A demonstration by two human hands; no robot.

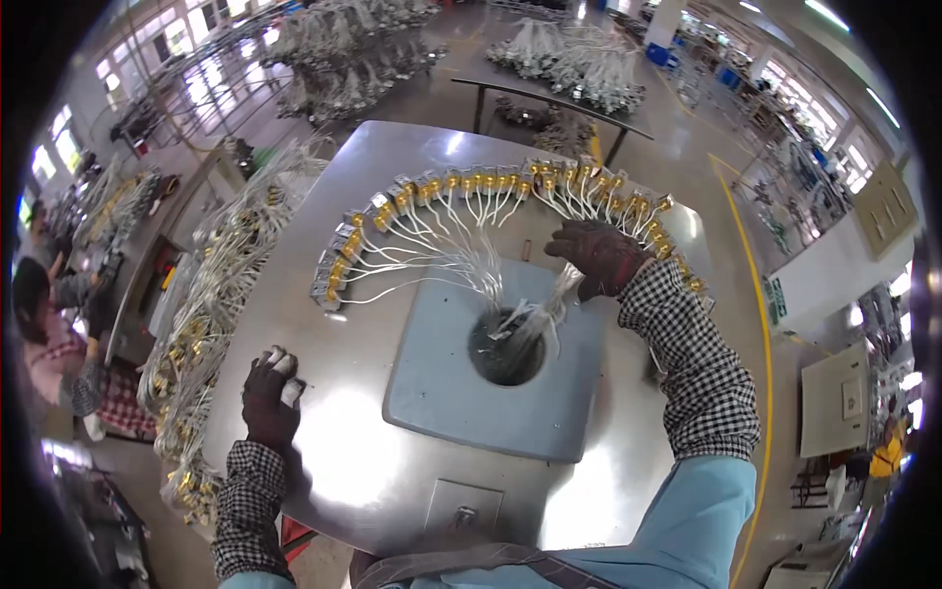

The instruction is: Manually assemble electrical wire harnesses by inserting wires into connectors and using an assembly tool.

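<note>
My left hand (pixel 270 398), in a dark glove with whitish fingertips, rests near the left edge of a shiny metal table (pixel 363 501). Its fingers are slightly bent and apart, with nothing visible in them. At the right, my dark-gloved right hand (pixel 599 257) is closed around a bundle of pale wires (pixel 561 294), its palm side hidden. These wires rise from a round dark hole (pixel 507 348) in a blue-grey square plate (pixel 471 422). They fan out to metal connectors with yellow parts (pixel 453 185), standing in an arc across the table's far side.
A long heap of similar wired connectors (pixel 211 344) lies along the table's left side. Beyond the far edge stand a dark metal rail (pixel 549 96) and racks of hanging wire bundles (pixel 569 64). Another person (pixel 54 334) is at the far left. A yellow floor line (pixel 760 324) runs at the right.
</note>
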